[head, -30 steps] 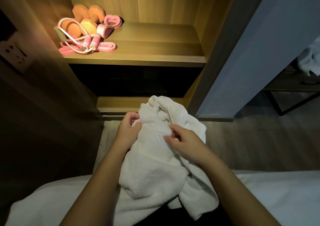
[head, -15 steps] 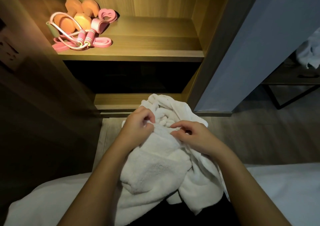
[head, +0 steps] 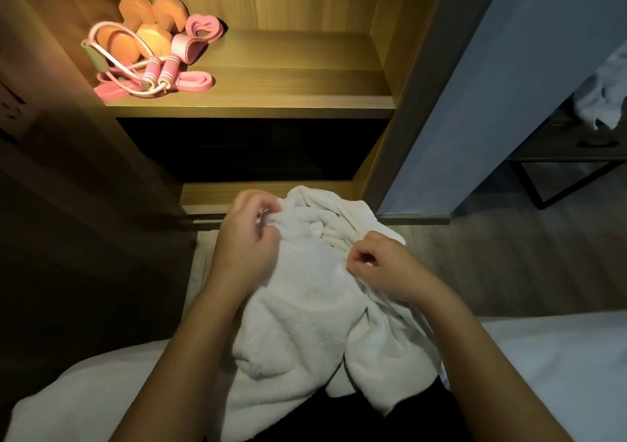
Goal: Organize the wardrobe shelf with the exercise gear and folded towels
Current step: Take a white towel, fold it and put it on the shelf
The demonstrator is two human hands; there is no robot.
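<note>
two bare hands held one crumpled white towel (head: 305,306) in front of the wardrobe, above the edge of a white-sheeted bed (head: 543,373). the left hand (head: 244,238) gripped the towel's upper left fold, its fingers (head: 263,206) curled and pinching the cloth near the top of the bundle. the right hand (head: 383,268) sat lower and to the right, its fingers (head: 359,259) bent in narrow and nipping another fold of the same towel. the rest of the towel hung down between the forearms in two thick lobes. on the lit wardrobe shelf (head: 288,105), well apart from the towel, the exercise gear lay bunched in the back left corner. orange dumbbells (head: 149,21) sat at the rear, with a pink jump rope (head: 159,73) in front, its handles side by side and its cord looped over the dumbbells. a coiled pink resistance band (head: 200,29) lay just beside the dumbbells, and a flat pink band (head: 195,82) touched the rope handles. a dark side table (head: 576,143) stood at the far right with a white cloth (head: 600,99) on it.
</note>
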